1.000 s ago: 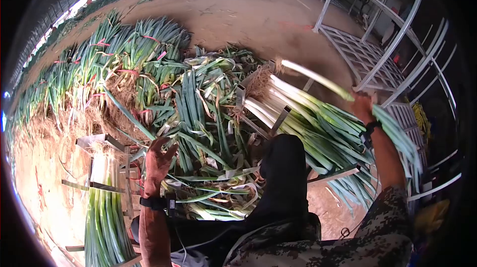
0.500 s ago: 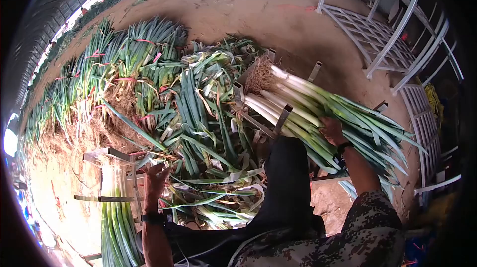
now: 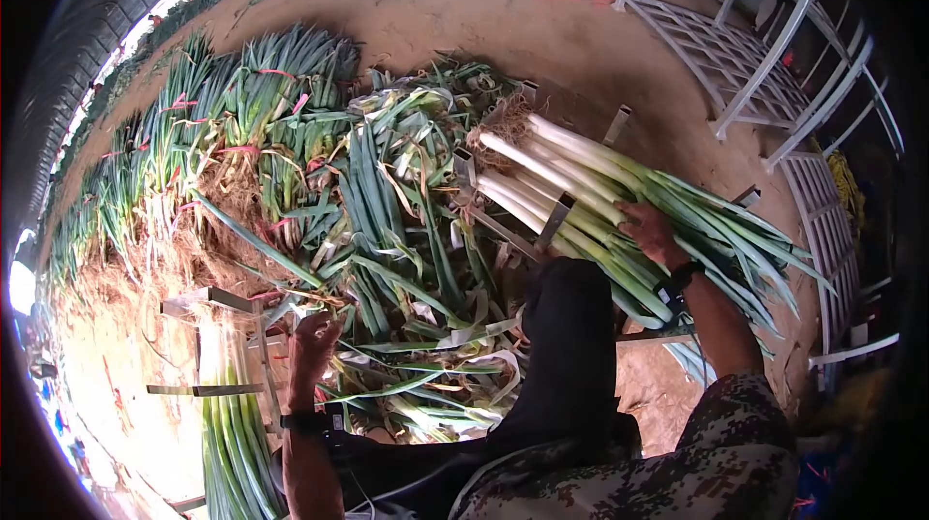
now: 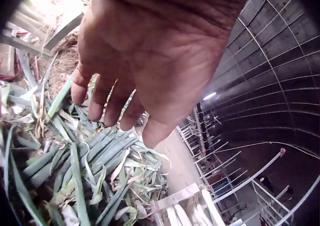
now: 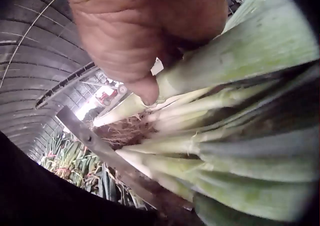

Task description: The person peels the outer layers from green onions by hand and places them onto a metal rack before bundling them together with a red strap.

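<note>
My right hand (image 3: 650, 233) is at the pile of leeks (image 3: 581, 172) lying in a metal rack on the right. In the right wrist view its fingers (image 5: 147, 88) curl round one thick leek (image 5: 225, 56) at the top of the pile. White stalks and roots point toward the rack's upright end plate (image 3: 464, 172), green leaves toward the far right. My left hand (image 3: 314, 341) hangs over the loose leaves, its fingers loosely bent with nothing in them; the left wrist view shows the bare palm (image 4: 155, 61).
A second metal rack (image 3: 208, 299) at the left holds more leeks (image 3: 232, 443). Bundles tied with red bands (image 3: 223, 123) stand behind it. Between the racks lies a heap of trimmed leaves (image 3: 387, 220). White metal frames (image 3: 716, 65) stand at the far right.
My right hand has come down from the far right with a leek onto the pile, and the stalk now lies among the others. My left hand has lowered slightly.
</note>
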### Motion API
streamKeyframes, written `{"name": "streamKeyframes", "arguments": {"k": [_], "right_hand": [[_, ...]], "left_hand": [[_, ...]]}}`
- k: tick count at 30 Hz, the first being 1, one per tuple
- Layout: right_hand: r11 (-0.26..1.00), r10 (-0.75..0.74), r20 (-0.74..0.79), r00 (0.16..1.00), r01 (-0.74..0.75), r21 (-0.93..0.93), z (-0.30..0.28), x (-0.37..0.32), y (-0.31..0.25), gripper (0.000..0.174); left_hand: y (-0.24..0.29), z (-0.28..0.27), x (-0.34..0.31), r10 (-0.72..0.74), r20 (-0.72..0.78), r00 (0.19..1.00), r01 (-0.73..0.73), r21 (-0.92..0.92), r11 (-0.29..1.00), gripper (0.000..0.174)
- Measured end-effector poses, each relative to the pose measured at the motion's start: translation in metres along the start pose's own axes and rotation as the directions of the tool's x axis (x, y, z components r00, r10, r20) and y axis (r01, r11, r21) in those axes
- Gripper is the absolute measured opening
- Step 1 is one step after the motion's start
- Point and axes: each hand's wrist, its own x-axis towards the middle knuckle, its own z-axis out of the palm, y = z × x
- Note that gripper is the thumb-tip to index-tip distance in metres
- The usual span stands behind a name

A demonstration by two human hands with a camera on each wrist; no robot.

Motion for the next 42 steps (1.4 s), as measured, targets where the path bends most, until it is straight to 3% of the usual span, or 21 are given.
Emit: {"name": "streamKeyframes", "arguments": {"k": [2,8,9,12,15,18,21,23,24,25,26,28,31,34,35,38,39,41,42], "right_hand": [[0.993,0.037,0.056,0.998,-0.043,0.112,0.043,-0.008,0.078,0.048],[0.99,-0.039,0.223,0.974,0.068,-0.122,0.036,-0.007,0.045,0.054],[0.966,0.138,0.266,0.954,-0.189,0.175,0.031,-0.008,0.039,0.053],[0.955,0.065,0.218,0.974,0.002,-0.297,0.034,-0.011,0.024,0.055],[0.898,0.056,0.177,0.983,0.028,-0.438,0.036,-0.015,0.003,0.044],[0.962,0.032,0.221,0.975,0.03,-0.271,0.025,-0.014,-0.019,0.041],[0.972,-0.125,0.234,0.964,0.166,-0.165,0.02,-0.016,-0.021,0.036],[0.999,0.051,0.231,0.972,-0.052,-0.004,0.039,-0.03,0.0,0.044],[0.975,0.115,0.301,0.947,-0.165,0.146,0.042,-0.029,0.006,0.045],[0.913,0.179,0.369,0.912,-0.294,0.283,0.045,-0.028,0.012,0.045],[0.82,0.241,0.432,0.869,-0.42,0.389,0.048,-0.027,0.019,0.046],[0.986,0.048,0.374,0.926,-0.105,0.133,0.04,-0.027,0.016,0.046],[0.932,0.249,0.565,0.787,-0.353,0.081,-0.001,-0.007,-0.003,0.043],[0.854,0.205,0.444,0.873,-0.38,0.354,-0.008,-0.011,-0.004,0.05],[0.888,0.21,0.43,0.878,-0.356,0.293,-0.01,-0.012,-0.005,0.056],[0.995,0.098,0.34,0.935,-0.096,-0.02,-0.005,-0.025,-0.005,0.06],[0.982,0.041,0.317,0.948,0.02,-0.185,-0.001,-0.032,-0.008,0.06],[0.837,-0.087,0.301,0.95,0.233,-0.495,0.006,-0.042,-0.013,0.062],[0.869,-0.061,0.285,0.957,0.192,-0.456,0.008,-0.041,-0.008,0.063]], "left_hand": [[-0.004,-0.001,0.001,-0.015,-0.012,1.0,0.015,-0.002,1.0,0.049],[0.002,-0.004,-0.006,0.074,-0.032,0.997,-0.073,0.038,0.997,0.044],[0.005,-0.005,-0.008,0.058,-0.029,0.998,-0.057,0.033,0.998,0.045],[0.003,-0.004,-0.008,0.029,-0.022,0.999,-0.029,0.013,1.0,0.046],[0.006,-0.004,-0.009,0.075,-0.002,0.997,-0.075,0.055,0.996,0.046],[0.001,-0.004,-0.007,0.051,0.037,0.998,-0.051,-0.004,0.999,0.043],[0.005,-0.003,-0.008,0.093,0.066,0.993,-0.087,-0.082,0.993,0.039],[-0.001,-0.002,-0.005,0.086,0.08,0.993,-0.082,-0.049,0.995,0.039],[0.005,-0.002,-0.005,0.079,0.079,0.994,-0.076,-0.033,0.997,0.038],[0.019,-0.002,-0.01,-0.001,0.093,0.996,0.006,-0.055,0.998,0.039],[0.014,-0.001,-0.008,0.011,0.082,0.997,-0.008,-0.044,0.999,0.039],[0.001,0.005,-0.001,0.048,0.063,0.997,-0.046,-0.025,0.999,0.038],[-0.007,0.009,0.003,0.083,0.075,0.994,-0.084,0.003,0.996,0.036],[0.007,0.009,-0.001,0.058,0.063,0.996,-0.061,0.034,0.998,0.034],[0.013,0.007,-0.004,0.032,0.064,0.997,-0.033,0.02,0.999,0.034],[-0.002,0.006,0.0,0.021,0.088,0.996,-0.019,-0.028,0.999,0.034],[-0.002,0.006,-0.001,0.03,0.092,0.995,-0.026,-0.049,0.998,0.034],[0.0,0.004,-0.003,0.046,0.098,0.994,-0.038,-0.089,0.995,0.034],[-0.001,0.004,-0.005,0.05,0.088,0.995,-0.042,-0.096,0.995,0.034]]}}
